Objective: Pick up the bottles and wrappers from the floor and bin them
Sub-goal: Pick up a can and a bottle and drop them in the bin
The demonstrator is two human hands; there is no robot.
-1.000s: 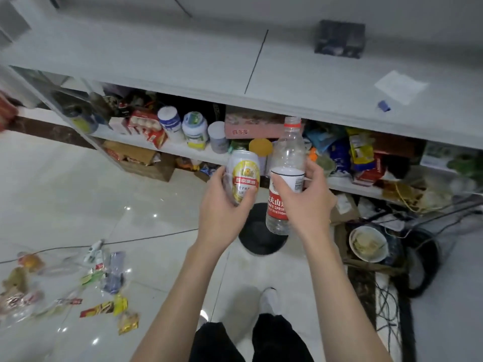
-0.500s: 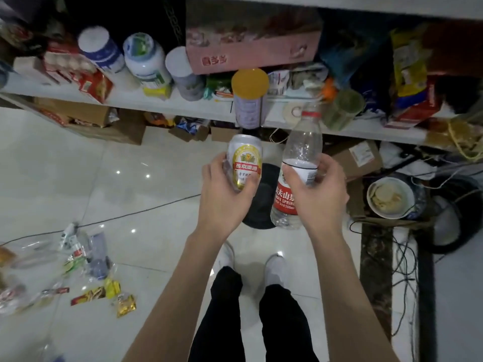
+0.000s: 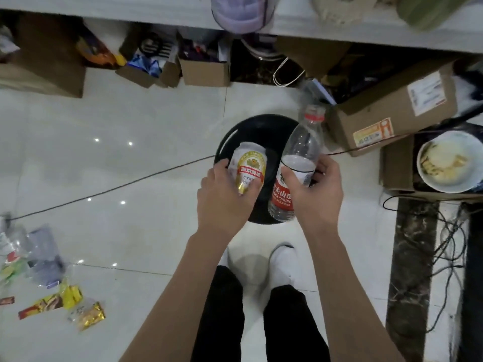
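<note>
Head: L grip round can, R grip round bottle, above bin.

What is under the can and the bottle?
The round black bin sits on the floor beneath the can and bottle. Its inside is dark and partly covered by them, so its contents cannot be seen.

The can and bottle hide much of the black bin; the wrappers blur at the left edge.
</note>
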